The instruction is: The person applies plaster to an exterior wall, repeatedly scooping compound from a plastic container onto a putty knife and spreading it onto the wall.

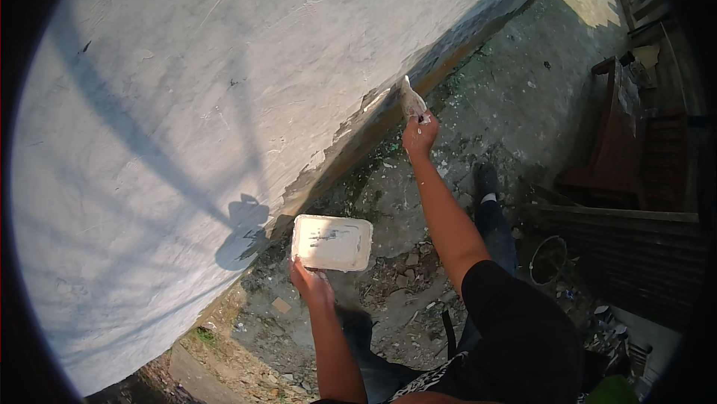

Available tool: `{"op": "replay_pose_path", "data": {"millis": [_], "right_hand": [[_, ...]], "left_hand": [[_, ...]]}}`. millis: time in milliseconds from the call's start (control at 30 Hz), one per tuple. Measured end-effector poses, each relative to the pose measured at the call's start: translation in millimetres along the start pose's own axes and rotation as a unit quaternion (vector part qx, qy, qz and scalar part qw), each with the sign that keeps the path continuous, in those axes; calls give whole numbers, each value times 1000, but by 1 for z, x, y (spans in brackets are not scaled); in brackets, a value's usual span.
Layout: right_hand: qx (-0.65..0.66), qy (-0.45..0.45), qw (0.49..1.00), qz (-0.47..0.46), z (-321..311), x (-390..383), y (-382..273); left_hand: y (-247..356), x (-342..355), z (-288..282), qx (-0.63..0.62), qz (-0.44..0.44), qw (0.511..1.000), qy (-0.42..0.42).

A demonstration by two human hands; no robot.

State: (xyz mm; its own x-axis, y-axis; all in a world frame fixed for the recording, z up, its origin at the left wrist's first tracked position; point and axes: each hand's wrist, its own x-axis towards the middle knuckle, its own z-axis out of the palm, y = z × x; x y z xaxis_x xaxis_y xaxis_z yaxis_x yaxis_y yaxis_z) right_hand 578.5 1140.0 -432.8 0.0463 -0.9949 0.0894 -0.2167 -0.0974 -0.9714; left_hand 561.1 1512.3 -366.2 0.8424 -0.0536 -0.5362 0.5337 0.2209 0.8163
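My right hand (420, 133) is closed around a putty-smeared scraper (409, 94), its blade against or very close to the lower part of the pale plastered wall (187, 68), beside a ragged strip of patchy coating near the base. Lower down and to the left, my left hand (310, 281) grips a rectangular cream tray (332, 232) by its near left corner. The tray looks coated in pale putty, with dark smudges in its middle.
Rough concrete ground (523, 90) with rubble and moss runs along the wall. At the right lie dark wooden furniture (612, 143), a corrugated sheet (620, 255) and a bucket (547, 260). My foot (485, 180) stands near the wall; shadows fall across the plaster.
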Motion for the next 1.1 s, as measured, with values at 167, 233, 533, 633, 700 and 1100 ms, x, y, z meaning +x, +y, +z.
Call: {"op": "replay_pose_path", "data": {"millis": [167, 233, 533, 633, 700, 1100], "right_hand": [[32, -37, 998, -26, 30, -50, -7], [16, -55, 994, -88, 26, -104, -18], [144, -30, 978, 149, 7, -123, -58], [114, 0, 980, 164, 24, -118, -60], [16, -16, 998, -60, 54, -132, -67], [66, -96, 990, -80, 4, -152, -12]], "left_hand": [[0, 5, -27, -6, 13, 1000, -25], [10, 8, -42, -22, 15, 1000, 8], [70, -5, -67, -7, -14, 999, -29], [76, -5, -73, -8, -11, 1000, -28], [65, -7, -81, -43, 27, 998, 27], [70, -11, -130, 92, 15, 989, 118]]}}
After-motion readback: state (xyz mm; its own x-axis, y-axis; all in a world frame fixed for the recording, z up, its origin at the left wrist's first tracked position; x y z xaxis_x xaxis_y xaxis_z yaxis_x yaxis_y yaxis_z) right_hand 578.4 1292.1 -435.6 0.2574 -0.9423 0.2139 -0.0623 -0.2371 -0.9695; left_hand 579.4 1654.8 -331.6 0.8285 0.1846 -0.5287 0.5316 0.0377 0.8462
